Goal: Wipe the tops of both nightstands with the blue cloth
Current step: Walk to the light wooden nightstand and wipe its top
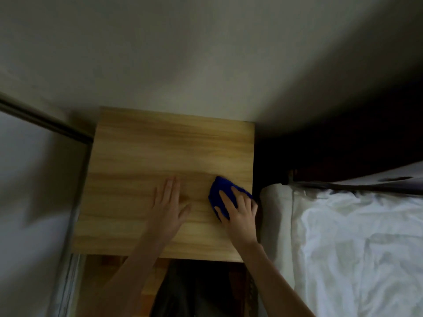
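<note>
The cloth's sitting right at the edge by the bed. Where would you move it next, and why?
Probably slide the blue cloth leftward across the nightstand top. The right hand presses it at the right edge, beside the bed; most of the wood lies to its left. The left hand rests flat in that path and may need lifting.

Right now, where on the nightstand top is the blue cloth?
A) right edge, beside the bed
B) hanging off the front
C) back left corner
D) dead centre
A: the blue cloth lies under the right hand at the right edge of the nightstand, next to the bed.
</note>
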